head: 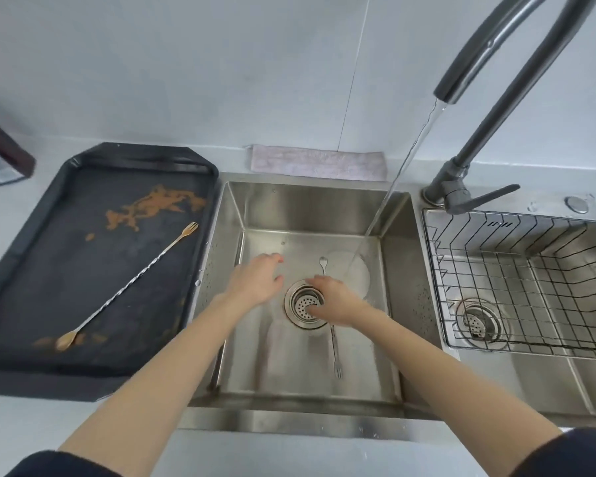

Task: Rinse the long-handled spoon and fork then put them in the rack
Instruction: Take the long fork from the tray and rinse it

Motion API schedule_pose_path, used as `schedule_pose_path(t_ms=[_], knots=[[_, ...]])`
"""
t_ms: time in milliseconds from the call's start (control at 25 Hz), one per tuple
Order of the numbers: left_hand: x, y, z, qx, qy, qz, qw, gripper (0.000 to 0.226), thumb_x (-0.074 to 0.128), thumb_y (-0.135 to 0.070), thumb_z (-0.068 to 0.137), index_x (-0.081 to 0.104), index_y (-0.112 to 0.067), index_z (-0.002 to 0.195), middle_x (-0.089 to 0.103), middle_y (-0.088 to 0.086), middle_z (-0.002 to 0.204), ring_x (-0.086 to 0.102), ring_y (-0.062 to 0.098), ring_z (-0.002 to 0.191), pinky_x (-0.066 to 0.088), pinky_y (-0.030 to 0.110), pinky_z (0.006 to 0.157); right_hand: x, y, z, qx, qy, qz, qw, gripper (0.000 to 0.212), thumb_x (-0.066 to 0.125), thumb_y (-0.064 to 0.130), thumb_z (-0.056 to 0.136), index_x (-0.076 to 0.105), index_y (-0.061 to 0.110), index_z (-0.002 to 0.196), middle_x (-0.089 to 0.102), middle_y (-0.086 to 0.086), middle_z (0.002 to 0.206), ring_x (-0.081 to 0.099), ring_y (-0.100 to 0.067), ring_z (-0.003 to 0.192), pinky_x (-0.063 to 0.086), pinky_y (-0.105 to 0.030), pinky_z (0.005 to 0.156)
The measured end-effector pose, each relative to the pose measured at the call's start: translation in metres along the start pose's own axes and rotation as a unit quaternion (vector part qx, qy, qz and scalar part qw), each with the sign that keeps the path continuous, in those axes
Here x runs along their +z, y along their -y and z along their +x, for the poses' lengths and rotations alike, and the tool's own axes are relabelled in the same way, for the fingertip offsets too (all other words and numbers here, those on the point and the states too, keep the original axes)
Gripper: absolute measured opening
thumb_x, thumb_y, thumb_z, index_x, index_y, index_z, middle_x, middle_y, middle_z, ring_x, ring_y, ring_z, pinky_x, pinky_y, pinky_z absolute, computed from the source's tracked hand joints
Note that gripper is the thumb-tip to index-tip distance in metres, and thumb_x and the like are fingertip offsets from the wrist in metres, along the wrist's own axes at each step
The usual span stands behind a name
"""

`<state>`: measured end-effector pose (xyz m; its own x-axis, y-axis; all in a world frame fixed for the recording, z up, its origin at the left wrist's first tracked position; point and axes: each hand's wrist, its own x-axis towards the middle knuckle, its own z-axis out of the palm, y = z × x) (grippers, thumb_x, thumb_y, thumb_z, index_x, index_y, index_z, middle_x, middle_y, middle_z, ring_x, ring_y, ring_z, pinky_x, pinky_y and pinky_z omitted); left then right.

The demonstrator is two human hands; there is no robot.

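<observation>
A silver long-handled spoon-and-fork utensil (334, 342) is in the left sink basin (310, 208), spoon end toward the back, fork end toward me. My right hand (334, 302) is closed around its middle, above the drain. My left hand (255, 280) hovers open beside it, holding nothing. A second long utensil (128, 287) with a twisted handle, gold fork end and gold spoon end, lies diagonally on the dark tray (49, 208) at the left. The wire rack (516, 270) sits in the right basin.
The faucet (475, 132) runs; its stream lands just right of the spoon end. Brown sauce stains the tray. A folded cloth (317, 163) lies behind the sink. A dark bottle (0, 156) stands at far left. A round drain strainer (305, 304) sits mid-basin.
</observation>
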<state>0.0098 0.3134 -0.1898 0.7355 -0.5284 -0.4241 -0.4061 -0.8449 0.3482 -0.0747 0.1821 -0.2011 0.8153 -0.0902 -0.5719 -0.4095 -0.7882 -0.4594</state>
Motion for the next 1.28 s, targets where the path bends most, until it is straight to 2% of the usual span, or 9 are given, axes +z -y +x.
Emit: schedule_pose_path(t_ms=[120,320,560,760,920,1160,1280], knots=[[-0.029,0.018,-0.014,0.012,-0.050,-0.003,0.999,0.044,0.045,-0.019,0.091,0.042,-0.014,0.135,0.049,0.008,0.140,0.047,0.026,0.128,0.038,0.039,0.105,-0.004,0.025,0.001,-0.035,-0.021,-0.022,0.999,0.060,0.054,0.020,0.088,0.029,0.016,0.143,0.023,-0.007,0.155,0.021,-0.023,0.143,0.022,-0.037,0.117],[-0.069,0.058,-0.034,0.006,-0.112,0.008,0.994,0.043,0.044,-0.021,0.093,0.042,-0.013,0.135,0.050,0.010,0.137,0.050,0.028,0.122,0.043,0.043,0.101,-0.015,0.077,0.007,-0.099,-0.073,-0.038,0.992,0.054,0.050,0.020,0.090,0.034,0.015,0.141,0.030,-0.007,0.153,0.029,-0.024,0.140,0.026,-0.038,0.116],[-0.083,0.110,-0.040,-0.059,-0.118,0.060,0.989,0.045,0.048,-0.025,0.092,0.041,-0.015,0.135,0.050,0.012,0.135,0.051,0.030,0.118,0.045,0.044,0.095,-0.014,0.128,0.025,-0.147,-0.091,-0.033,0.984,0.048,0.049,0.016,0.089,0.041,0.013,0.137,0.044,-0.011,0.144,0.039,-0.028,0.134,0.032,-0.042,0.111],[-0.086,0.142,-0.031,-0.108,-0.122,0.065,0.984,0.042,0.052,-0.030,0.090,0.047,-0.014,0.128,0.051,0.011,0.131,0.052,0.028,0.117,0.047,0.042,0.095,-0.010,0.165,0.045,-0.185,-0.105,-0.038,0.976,0.041,0.046,0.010,0.091,0.047,0.011,0.132,0.051,-0.010,0.135,0.052,-0.029,0.118,0.042,-0.039,0.101],[-0.077,0.158,-0.027,-0.128,-0.107,0.057,0.984,0.040,0.054,-0.034,0.088,0.049,-0.014,0.122,0.055,0.009,0.124,0.053,0.027,0.114,0.046,0.040,0.091,-0.001,0.185,0.068,-0.193,-0.112,-0.036,0.974,0.036,0.044,0.007,0.091,0.053,0.010,0.126,0.055,-0.010,0.127,0.053,-0.027,0.114,0.046,-0.041,0.096],[-0.069,0.170,-0.025,-0.132,-0.137,0.013,0.982,0.027,0.052,-0.026,0.089,0.054,-0.012,0.112,0.058,0.007,0.116,0.056,0.026,0.106,0.046,0.037,0.080,0.024,0.205,0.095,-0.204,-0.099,-0.086,0.970,0.033,0.043,0.002,0.091,0.055,0.006,0.121,0.055,-0.012,0.123,0.053,-0.032,0.110,0.046,-0.043,0.093],[-0.067,0.170,-0.022,-0.139,-0.141,-0.005,0.980,0.021,0.049,-0.023,0.090,0.059,-0.012,0.105,0.063,0.006,0.109,0.059,0.027,0.098,0.047,0.036,0.075,0.034,0.210,0.103,-0.220,-0.113,-0.123,0.961,0.030,0.045,-0.002,0.089,0.059,0.005,0.114,0.054,-0.013,0.117,0.055,-0.032,0.100,0.047,-0.039,0.082]])
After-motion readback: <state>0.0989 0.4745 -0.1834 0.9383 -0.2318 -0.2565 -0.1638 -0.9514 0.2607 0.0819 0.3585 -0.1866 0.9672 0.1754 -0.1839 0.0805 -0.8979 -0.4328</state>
